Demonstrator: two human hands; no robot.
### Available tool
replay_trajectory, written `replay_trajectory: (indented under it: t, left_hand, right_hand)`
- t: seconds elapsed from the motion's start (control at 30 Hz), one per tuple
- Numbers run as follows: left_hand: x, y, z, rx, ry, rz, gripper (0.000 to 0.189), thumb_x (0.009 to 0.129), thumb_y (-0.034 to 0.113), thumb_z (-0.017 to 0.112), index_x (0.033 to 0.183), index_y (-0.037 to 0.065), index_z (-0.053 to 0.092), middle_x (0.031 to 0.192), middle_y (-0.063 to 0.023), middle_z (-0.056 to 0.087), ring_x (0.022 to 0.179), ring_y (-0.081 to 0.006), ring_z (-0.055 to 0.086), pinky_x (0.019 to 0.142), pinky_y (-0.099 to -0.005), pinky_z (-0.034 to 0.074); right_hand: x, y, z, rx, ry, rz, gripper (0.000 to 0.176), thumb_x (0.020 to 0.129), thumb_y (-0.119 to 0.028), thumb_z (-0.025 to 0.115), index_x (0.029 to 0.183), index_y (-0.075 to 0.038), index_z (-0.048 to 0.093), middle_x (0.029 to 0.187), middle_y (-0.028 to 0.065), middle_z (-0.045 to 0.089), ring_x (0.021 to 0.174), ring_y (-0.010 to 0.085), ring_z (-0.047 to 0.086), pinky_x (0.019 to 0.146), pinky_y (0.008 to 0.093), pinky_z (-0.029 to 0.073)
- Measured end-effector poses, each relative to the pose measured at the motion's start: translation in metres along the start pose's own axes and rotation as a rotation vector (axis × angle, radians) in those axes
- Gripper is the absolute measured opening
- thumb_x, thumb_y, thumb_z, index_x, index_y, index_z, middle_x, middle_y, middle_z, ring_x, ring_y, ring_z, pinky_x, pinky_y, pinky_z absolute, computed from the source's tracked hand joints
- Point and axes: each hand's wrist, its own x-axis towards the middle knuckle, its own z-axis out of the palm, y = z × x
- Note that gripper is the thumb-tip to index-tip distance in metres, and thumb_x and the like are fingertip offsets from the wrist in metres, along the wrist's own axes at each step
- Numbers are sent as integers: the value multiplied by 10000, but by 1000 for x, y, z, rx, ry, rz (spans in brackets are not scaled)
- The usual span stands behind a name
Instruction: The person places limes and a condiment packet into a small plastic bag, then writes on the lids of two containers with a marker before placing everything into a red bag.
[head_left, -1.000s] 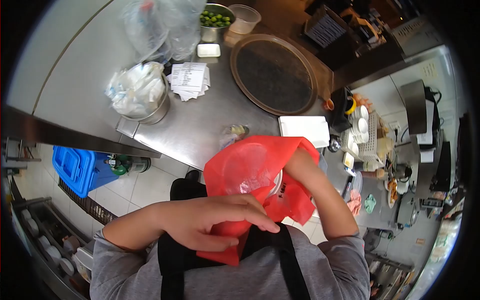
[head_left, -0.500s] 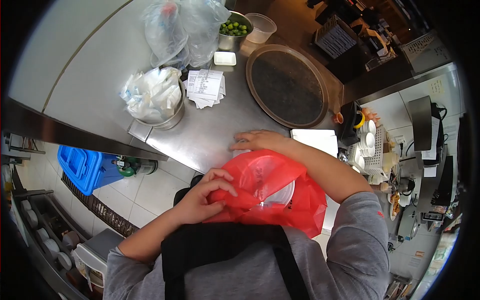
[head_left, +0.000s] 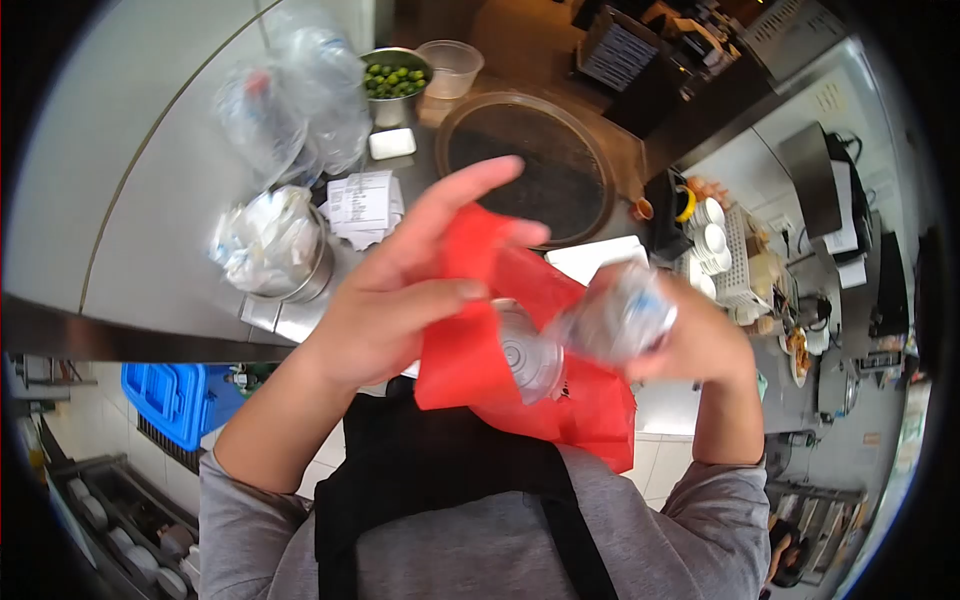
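Observation:
A red plastic bag (head_left: 465,355) stands open in front of my body, at the counter's near edge. Inside it sits a clear plastic container with a round lid (head_left: 525,355). My left hand (head_left: 400,270) has the bag's left rim between its thumb and fingers, with the index finger stretched out. On the other side, my right hand (head_left: 690,325) grips a small clear plastic bag (head_left: 625,315) over the red bag's right side. Motion blurs that small bag, and its contents cannot be made out.
Behind lie a round dark tray (head_left: 455,150), white paper receipts (head_left: 360,205), a white box (head_left: 392,144) and a metal pot of green fruit (head_left: 395,85). A metal bowl (head_left: 310,275) of plastic bags stands left. White cups (head_left: 710,240) are stacked right.
My left hand has risen and pulled the red bag's rim up and open. My right hand has come back from the counter to the right and now holds a small clear plastic bag.

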Motion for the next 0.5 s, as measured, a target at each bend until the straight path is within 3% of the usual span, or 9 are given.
replay_trajectory:
  t: [0.07, 0.1, 0.13, 0.2, 0.27, 0.3, 0.4, 0.47, 0.5]
  left_hand:
    - [22, -10, 25, 143, -244, 76, 786, 878, 52, 572, 1529, 41, 131, 1177, -183, 600, 901, -205, 644, 867, -314, 495]
    - [22, -5, 42, 116, -355, -58, 782, 875, 72, 599, 1515, 15, 152, 1134, -177, 629, 944, -211, 645, 924, -326, 476]
    - [26, -4, 49, 202, -605, -40, 783, 891, 87, 603, 1510, 5, 130, 1078, -173, 662, 979, -216, 650, 935, -347, 477]
    - [20, 12, 63, 226, -789, -53, 728, 901, 83, 598, 1492, -16, 185, 1051, -181, 677, 993, -221, 649, 919, -352, 483]
    - [15, 21, 68, 246, -1035, -55, 660, 908, 87, 595, 1465, -26, 259, 1006, -189, 693, 983, -231, 651, 901, -364, 491]
    - [14, 26, 66, 223, -1059, -42, 645, 906, 95, 597, 1456, -15, 277, 988, -188, 694, 959, -238, 653, 898, -371, 494]
    - [9, 38, 52, 138, -996, 55, 604, 900, 120, 601, 1430, 17, 332, 933, -186, 695, 885, -256, 659, 889, -393, 503]
    - [1, 46, 47, 84, -887, 147, 577, 896, 137, 604, 1413, 38, 368, 897, -184, 696, 836, -268, 663, 884, -408, 510]
    - [-4, 47, 47, 72, -831, 188, 564, 894, 146, 606, 1404, 49, 387, 879, -184, 697, 812, -274, 666, 881, -416, 513]
  right_hand:
    - [-10, -7, 30, -59, -68, -103, 667, 632, -198, 801, 1228, -61, 534, 1182, 170, 620, 1048, 335, 634, 887, 408, 509]
    - [-8, -5, 48, -95, -84, -107, 666, 634, -204, 807, 1227, -60, 538, 1202, 175, 609, 1056, 335, 629, 882, 422, 509]
    - [1, -24, 51, 131, 63, -152, 488, 690, -166, 768, 1135, -50, 604, 1088, 190, 645, 976, 338, 652, 830, 419, 519]
    - [25, 52, 39, -208, -642, 92, 316, 750, -133, 714, 1040, -25, 650, 966, 198, 673, 905, 344, 668, 792, 416, 524]
    - [12, 1, 45, -181, 142, 423, 241, 773, -112, 679, 994, -16, 669, 898, 202, 684, 861, 350, 675, 764, 421, 524]
    - [17, 30, 45, -300, -5, 488, 286, 794, -122, 664, 1062, -22, 654, 969, 202, 684, 938, 357, 661, 794, 435, 523]
    - [2, 82, 66, -218, 97, 586, 305, 843, -135, 631, 1135, -48, 647, 1045, 190, 683, 978, 316, 667, 813, 405, 533]
    - [-10, 91, 74, 377, 289, 682, 315, 866, -144, 641, 1172, -69, 644, 1191, 126, 648, 1068, 241, 625, 863, 380, 504]
    - [-10, 106, 86, 372, 290, 674, 315, 866, -144, 641, 1172, -69, 644, 1191, 126, 648, 1068, 241, 625, 863, 380, 504]
